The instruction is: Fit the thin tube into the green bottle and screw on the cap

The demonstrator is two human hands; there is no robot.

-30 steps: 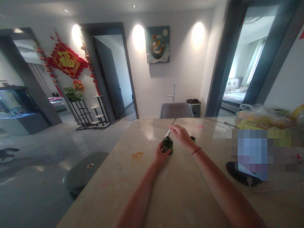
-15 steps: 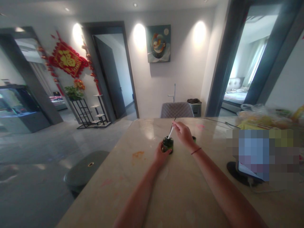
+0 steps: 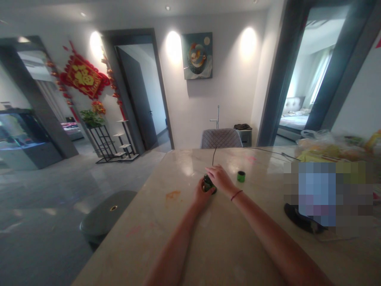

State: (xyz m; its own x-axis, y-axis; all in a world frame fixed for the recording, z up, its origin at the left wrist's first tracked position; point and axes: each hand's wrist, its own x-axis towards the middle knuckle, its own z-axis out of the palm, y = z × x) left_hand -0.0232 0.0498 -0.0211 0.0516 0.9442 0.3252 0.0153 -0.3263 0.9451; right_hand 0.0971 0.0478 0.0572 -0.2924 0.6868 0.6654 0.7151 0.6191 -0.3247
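A small dark green glass bottle [image 3: 210, 186] stands on the table, and my left hand [image 3: 201, 191] is wrapped round it from the left. Over its mouth is my right hand [image 3: 219, 177], fingers closed together and hiding the opening. A thin dark stick [image 3: 214, 155] rises from behind the fingers of that hand; its lower, white part is covered now. To the right of the bottle stands a short green ring-like piece with a dark hollow top [image 3: 241, 177], touched by neither hand.
The pale stone table [image 3: 184, 222] bears an orange smear [image 3: 173, 195]. At right are a blurred-out screen on a black round base [image 3: 293, 218] and plastic bags [image 3: 321, 145]. A thin cable [image 3: 268, 151] runs along the far edge, near a grey chair [image 3: 222, 138]. A stool [image 3: 107, 210] stands left.
My right hand has moved down and slightly left, onto the bottle's mouth, and the stick's white part is now hidden. The green piece shows fully. My left hand stays round the bottle.
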